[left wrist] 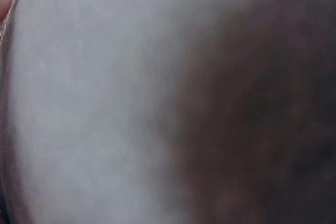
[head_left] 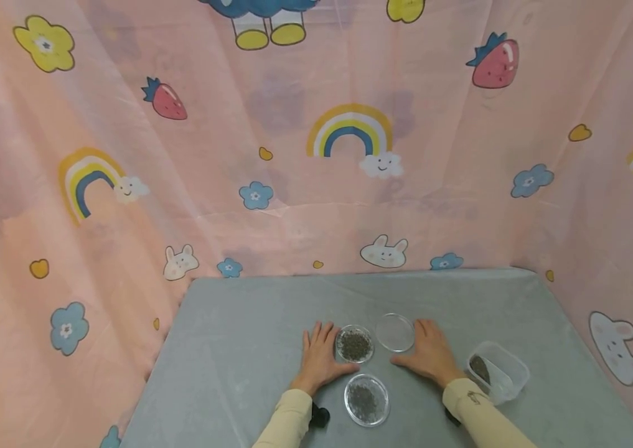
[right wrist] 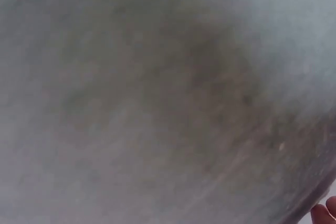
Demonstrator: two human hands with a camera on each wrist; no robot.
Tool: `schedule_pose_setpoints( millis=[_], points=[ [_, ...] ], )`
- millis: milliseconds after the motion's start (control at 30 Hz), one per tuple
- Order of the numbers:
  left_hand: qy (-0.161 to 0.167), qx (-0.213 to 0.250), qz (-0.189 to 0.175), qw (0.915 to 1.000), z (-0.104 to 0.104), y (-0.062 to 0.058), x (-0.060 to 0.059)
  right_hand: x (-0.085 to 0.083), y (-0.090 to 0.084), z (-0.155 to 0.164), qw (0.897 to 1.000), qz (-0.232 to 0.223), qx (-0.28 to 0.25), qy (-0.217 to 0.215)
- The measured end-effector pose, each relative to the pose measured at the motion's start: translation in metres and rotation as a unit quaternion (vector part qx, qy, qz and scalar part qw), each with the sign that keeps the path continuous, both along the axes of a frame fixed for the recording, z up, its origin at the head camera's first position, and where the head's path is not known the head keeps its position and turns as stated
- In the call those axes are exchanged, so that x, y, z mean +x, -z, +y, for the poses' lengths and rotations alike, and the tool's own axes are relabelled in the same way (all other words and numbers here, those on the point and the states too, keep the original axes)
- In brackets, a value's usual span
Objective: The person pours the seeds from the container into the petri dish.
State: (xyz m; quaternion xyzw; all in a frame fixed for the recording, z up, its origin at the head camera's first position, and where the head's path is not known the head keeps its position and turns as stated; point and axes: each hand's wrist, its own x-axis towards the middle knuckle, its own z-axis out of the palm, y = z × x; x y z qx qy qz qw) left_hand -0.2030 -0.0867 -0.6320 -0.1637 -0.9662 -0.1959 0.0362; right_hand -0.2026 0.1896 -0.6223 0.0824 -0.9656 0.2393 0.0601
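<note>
Both hands lie flat, palms down, on the grey table cloth point(head_left: 249, 348). My left hand point(head_left: 320, 356) rests just left of a round clear dish point(head_left: 355, 344) filled with dark granules. To the right of an empty clear dish point(head_left: 395, 331) lies my right hand point(head_left: 431, 352), fingers straight. Between the wrists, nearer me, a second dish of dark granules point(head_left: 366, 399) stands. The wrist views are blurred grey cloth; a fingertip point(left wrist: 4, 3) shows at one edge and another fingertip point(right wrist: 325, 214) at a corner.
A clear rectangular tub point(head_left: 498, 371) with some dark granules sits right of my right forearm. A pink cartoon-printed curtain point(head_left: 294, 155) closes off the back and both sides of the table. Small black wrist cameras point(head_left: 319, 415) sit under the sleeves.
</note>
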Motion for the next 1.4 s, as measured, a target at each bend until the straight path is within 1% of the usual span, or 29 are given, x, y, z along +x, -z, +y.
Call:
schedule_pose_setpoints(
  millis=[167, 333, 400, 633, 800, 967, 1167, 1400],
  points=[
    [-0.003, 0.003, -0.006, 1.0000, 0.000, -0.002, 0.000, -0.002, 0.000, -0.005, 1.000, -0.017, -0.003, 0.000],
    [-0.004, 0.001, -0.006, 1.0000, 0.000, -0.002, 0.001, -0.005, 0.000, -0.009, 1.000, -0.024, -0.009, -0.002],
    [-0.005, 0.000, -0.005, 1.0000, 0.001, -0.002, 0.001, -0.006, 0.001, -0.010, 1.000, -0.023, -0.008, -0.004],
    [-0.002, -0.002, 0.001, 1.0000, 0.002, 0.001, 0.001, -0.004, -0.003, -0.014, 1.000, -0.023, -0.010, -0.009],
    [-0.002, -0.005, -0.002, 1.0000, 0.001, 0.001, 0.001, -0.004, -0.006, -0.015, 1.000, -0.003, -0.020, -0.018],
    [-0.004, -0.004, 0.002, 1.0000, 0.000, 0.001, 0.000, -0.006, -0.011, -0.013, 0.998, 0.034, -0.031, -0.043],
    [-0.006, -0.001, 0.002, 1.0000, 0.000, -0.001, 0.001, -0.006, -0.018, -0.009, 0.995, 0.063, 0.004, -0.083],
    [-0.002, -0.007, 0.012, 0.9999, 0.001, -0.002, 0.002, -0.006, -0.023, -0.011, 0.990, 0.074, 0.046, -0.114]
  ],
)
